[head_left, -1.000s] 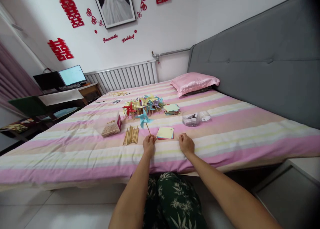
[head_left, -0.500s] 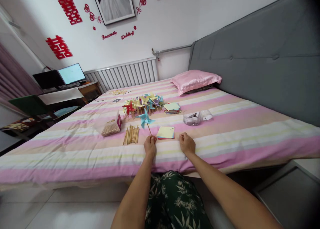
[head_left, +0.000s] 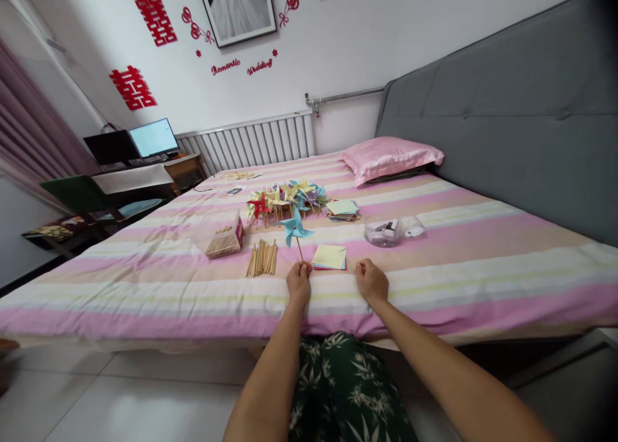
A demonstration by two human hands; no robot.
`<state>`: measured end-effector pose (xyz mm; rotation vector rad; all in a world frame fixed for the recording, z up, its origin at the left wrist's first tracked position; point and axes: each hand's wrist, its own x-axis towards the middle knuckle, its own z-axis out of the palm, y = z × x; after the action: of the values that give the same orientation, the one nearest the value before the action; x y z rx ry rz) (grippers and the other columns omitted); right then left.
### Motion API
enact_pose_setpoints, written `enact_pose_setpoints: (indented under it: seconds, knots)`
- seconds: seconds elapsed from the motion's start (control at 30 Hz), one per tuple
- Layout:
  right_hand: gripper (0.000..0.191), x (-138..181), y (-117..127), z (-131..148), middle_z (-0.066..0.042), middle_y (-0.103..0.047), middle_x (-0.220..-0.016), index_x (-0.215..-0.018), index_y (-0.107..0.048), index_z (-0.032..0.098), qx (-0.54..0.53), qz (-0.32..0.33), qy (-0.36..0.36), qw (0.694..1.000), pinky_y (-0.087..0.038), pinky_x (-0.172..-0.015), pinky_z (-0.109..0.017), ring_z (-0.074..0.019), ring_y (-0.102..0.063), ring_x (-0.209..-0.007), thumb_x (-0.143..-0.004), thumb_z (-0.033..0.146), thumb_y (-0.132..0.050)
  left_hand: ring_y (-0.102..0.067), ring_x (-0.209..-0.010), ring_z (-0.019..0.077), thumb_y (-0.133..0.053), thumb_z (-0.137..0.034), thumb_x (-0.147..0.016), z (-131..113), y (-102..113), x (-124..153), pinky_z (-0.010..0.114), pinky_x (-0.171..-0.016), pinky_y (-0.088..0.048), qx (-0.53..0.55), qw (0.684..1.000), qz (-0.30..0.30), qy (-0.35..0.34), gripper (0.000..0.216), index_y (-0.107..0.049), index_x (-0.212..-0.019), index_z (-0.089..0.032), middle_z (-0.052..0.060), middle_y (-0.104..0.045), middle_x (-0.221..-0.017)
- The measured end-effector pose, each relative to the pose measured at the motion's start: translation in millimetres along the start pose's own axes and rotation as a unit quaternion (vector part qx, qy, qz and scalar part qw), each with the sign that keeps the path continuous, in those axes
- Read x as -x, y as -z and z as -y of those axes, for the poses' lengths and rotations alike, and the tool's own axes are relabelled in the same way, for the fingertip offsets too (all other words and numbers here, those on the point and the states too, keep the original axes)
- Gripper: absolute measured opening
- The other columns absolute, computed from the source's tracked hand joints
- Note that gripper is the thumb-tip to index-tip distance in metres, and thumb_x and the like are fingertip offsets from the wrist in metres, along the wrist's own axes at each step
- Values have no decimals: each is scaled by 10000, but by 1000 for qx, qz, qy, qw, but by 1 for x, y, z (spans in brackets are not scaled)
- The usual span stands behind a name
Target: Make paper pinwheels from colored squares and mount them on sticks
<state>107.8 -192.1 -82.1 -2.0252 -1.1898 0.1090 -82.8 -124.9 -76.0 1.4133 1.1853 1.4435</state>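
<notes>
Head view: left fingers [head_left: 306, 269] still pinch the blue pinwheel [head_left: 295, 227] by its stick [head_left: 300, 249] near the bed's front edge [head_left: 193, 326], closed right hand [head_left: 373, 280] unmoved, suggesting a pause.

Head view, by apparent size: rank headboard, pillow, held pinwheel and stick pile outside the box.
1. Headboard
2. Pillow
3. Held pinwheel and stick pile: too alike to rank.

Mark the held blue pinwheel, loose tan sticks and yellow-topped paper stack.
Held blue pinwheel [head_left: 295, 228]: head view, near its hub.
Loose tan sticks [head_left: 262, 258]: head view, bunch's middle.
Yellow-topped paper stack [head_left: 329, 257]: head view, top sheet.
</notes>
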Motion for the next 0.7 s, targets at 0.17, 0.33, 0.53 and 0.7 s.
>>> enact_pose_setpoints:
  seconds: [0.17, 0.33, 0.53, 0.7]
  knots:
    - [150, 1, 0, 0, -28, -641, -752, -885, -621, 180, -1, -4, 4, 1000, -177, -563, -254, -124, -458, -616, -896, 255, -491, -643, -725, 176, -578, -307, -803, 0, -1, 0, 314, -734, -499, 6, 1000, -3, -1, 169, -630, -727, -165, 66, -684, -730]
    - [151, 2, 0, 0, -28, -638, -746, -892, -622, 176, 0, -7, 8, 1000, -184, -567, -251, -123, -457, -612, -895, 254, -493, -644, -725, 175, -582, -292, -798, -1, 0, 2, 318, -732, -501, 9, 1000, -5, -1, 152, -632, -738, -161, 61, -687, -730]
    - [160, 3, 0, -1, -37, -646, -755, -889, -626, 167, 8, -7, 9, 1000, -190, -570, -252, -126, -460, -619, -896, 251, -489, -636, -729, 170, -610, -279, -793, 1, 1, 3, 324, -749, -496, 10, 1000, -11, 4, 138, -643, -726, -163, 51, -683, -723]
    - [182, 2, 0, -2, -45, -653, -783, -913, -635, 161, 23, -5, 8, 1000, -209, -580, -252, -128, -468, -636, -899, 261, -484, -630, -730, 151, -608, -297, -824, 4, -3, 3, 346, -758, -501, 24, 999, -11, 21, 166, -631, -772, -141, 31, -675, -760]
